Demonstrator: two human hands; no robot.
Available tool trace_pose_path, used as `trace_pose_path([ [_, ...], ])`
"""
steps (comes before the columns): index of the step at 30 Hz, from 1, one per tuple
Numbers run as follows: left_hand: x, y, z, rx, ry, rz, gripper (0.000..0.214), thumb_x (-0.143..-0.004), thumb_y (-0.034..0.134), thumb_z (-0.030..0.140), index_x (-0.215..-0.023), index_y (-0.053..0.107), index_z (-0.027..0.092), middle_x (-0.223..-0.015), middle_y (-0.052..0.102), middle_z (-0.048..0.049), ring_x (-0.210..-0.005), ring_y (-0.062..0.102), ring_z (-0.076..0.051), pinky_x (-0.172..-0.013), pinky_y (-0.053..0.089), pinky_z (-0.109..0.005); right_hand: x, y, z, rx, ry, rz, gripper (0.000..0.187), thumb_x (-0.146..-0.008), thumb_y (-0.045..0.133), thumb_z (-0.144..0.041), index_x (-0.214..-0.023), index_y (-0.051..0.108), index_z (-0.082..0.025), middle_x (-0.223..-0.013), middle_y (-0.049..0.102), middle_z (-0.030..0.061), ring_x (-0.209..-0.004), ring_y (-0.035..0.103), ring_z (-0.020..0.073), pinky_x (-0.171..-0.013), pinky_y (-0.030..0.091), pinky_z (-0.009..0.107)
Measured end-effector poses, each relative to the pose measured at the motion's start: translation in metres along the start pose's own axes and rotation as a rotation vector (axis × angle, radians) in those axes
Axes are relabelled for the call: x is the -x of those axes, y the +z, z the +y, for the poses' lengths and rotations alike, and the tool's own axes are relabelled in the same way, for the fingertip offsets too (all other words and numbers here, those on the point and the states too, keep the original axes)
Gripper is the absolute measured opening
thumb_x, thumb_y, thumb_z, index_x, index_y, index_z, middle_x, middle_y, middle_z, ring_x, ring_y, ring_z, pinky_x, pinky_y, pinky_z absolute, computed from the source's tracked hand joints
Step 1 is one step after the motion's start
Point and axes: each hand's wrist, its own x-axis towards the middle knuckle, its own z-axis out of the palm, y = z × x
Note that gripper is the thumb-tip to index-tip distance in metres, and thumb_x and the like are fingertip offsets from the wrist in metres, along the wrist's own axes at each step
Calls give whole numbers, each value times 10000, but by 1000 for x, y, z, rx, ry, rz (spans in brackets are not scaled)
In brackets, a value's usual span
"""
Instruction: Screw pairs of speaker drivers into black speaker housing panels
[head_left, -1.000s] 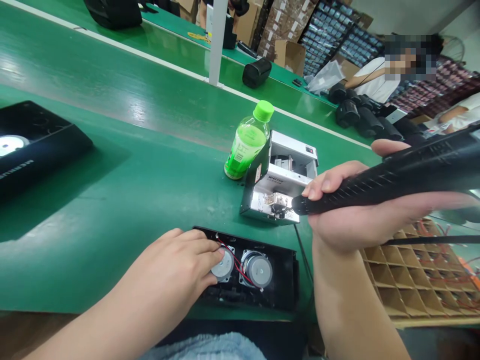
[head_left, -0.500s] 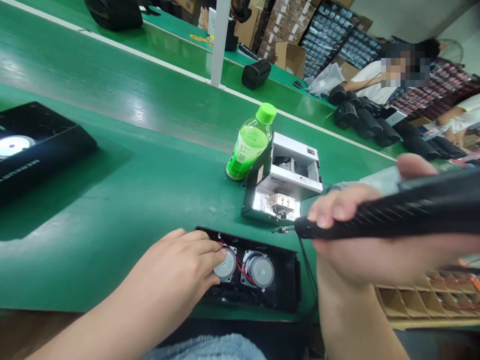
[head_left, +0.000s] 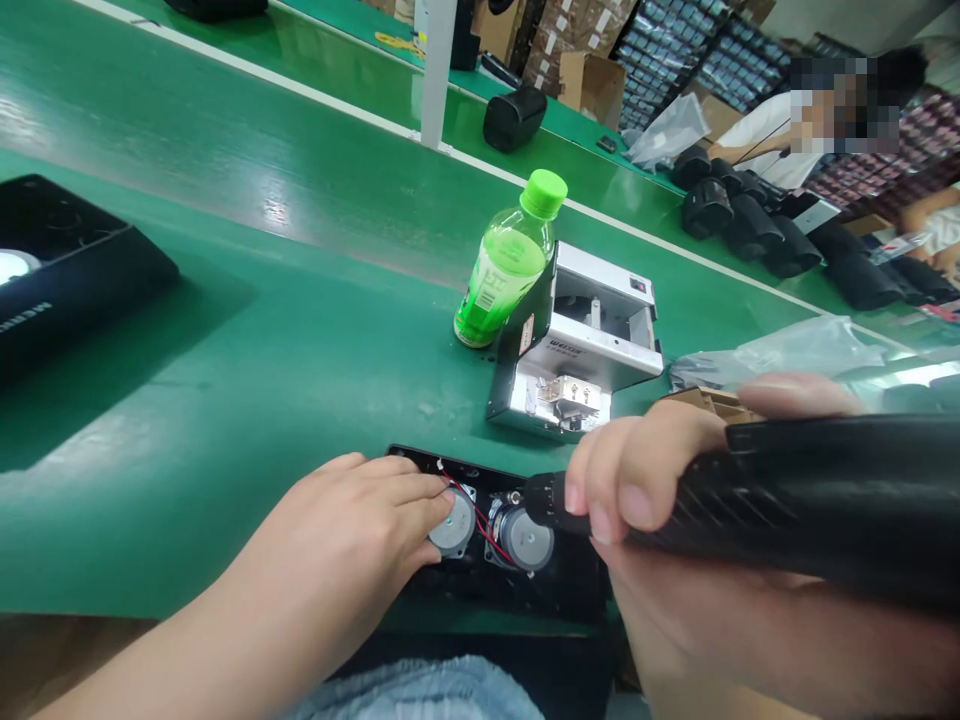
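"What does the head view show of your hands?"

"My left hand (head_left: 371, 520) lies over the left speaker (head_left: 454, 525), fingers half bent; I can't tell whether it pinches or only presses. My right hand (head_left: 652, 470) is wrapped around a black power driver (head_left: 795, 490)."

"And where's the work?"

"The black housing (head_left: 570, 590) lies open side up on the green table (head_left: 300, 380), right in front of me, with both speakers in it, the right speaker (head_left: 529, 540) included. Red wires (head_left: 478, 526) run between them. A silver machine (head_left: 600, 355) and a green bottle (head_left: 499, 275) stand just beyond."

"Which step is this?"

"Lining up on a fixing point, I'd judge: the driver's tip is at the right speaker's upper edge. Whether they touch, I can't tell."

"What does the next move call for?"

"A straight, steady driver, I'd say, the housing held firm, and those wires clear of the tip."
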Motion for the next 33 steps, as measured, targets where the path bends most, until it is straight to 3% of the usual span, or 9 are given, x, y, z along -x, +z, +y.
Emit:
trace_pose_path([
  [3, 0, 0, 0, -7, 5, 22, 416, -1145, 431, 279, -1073, 837, 227, -1100, 879, -7, -982, 837, -282, -713, 581, -429, -1, 4, 15, -161, 0, 107, 583, -913, 626, -845, -1034, 735, -286, -631, 690, 8, -463, 630, 242, -499, 554, 449],
  [6, 0, 0, 0, 24, 7, 32, 434, -1157, 419, 283, -1063, 839, 222, -1087, 881, -6, -969, 840, -259, -741, 619, -407, -2, 11, 26, -195, -33, 112, 651, -897, 594, -885, -1027, 744, -264, -586, 668, 1, -427, 600, 232, -456, 520, 423],
  [15, 1, 1, 1, 30, 2, 46, 455, -1183, 412, 348, -1065, 832, 216, -1095, 879, -7, -966, 844, -257, -738, 646, -413, -3, 9, 28, -193, -45, 69, 653, -930, 531, -887, -1053, 757, -287, -591, 676, -1, -437, 603, 217, -468, 532, 410],
  [26, -1, -1, 2, 20, 4, 58, 483, -1185, 397, 362, -1040, 834, 214, -1070, 881, 2, -940, 852, -264, -708, 671, -436, -4, 8, 31, -231, -38, 33, 638, -915, 573, -879, -1068, 778, -295, -586, 678, 0, -436, 591, 213, -463, 532, 398],
  [30, -2, 0, -1, 22, 5, 32, 446, -1159, 419, 298, -1026, 835, 212, -1080, 880, 2, -946, 852, -278, -725, 684, -450, -2, 7, 31, -238, -16, -8, 634, -907, 583, -876, -1087, 786, -302, -619, 700, 14, -473, 628, 227, -510, 565, 423],
  [33, -1, 1, -1, 50, 9, 11, 293, -1085, 545, 234, -1039, 834, 210, -1083, 879, 5, -962, 849, -294, -758, 694, -470, -2, 12, 31, -255, -18, 30, 647, -883, 614, -882, -1052, 791, -283, -586, 690, 18, -446, 611, 222, -489, 531, 406],
])
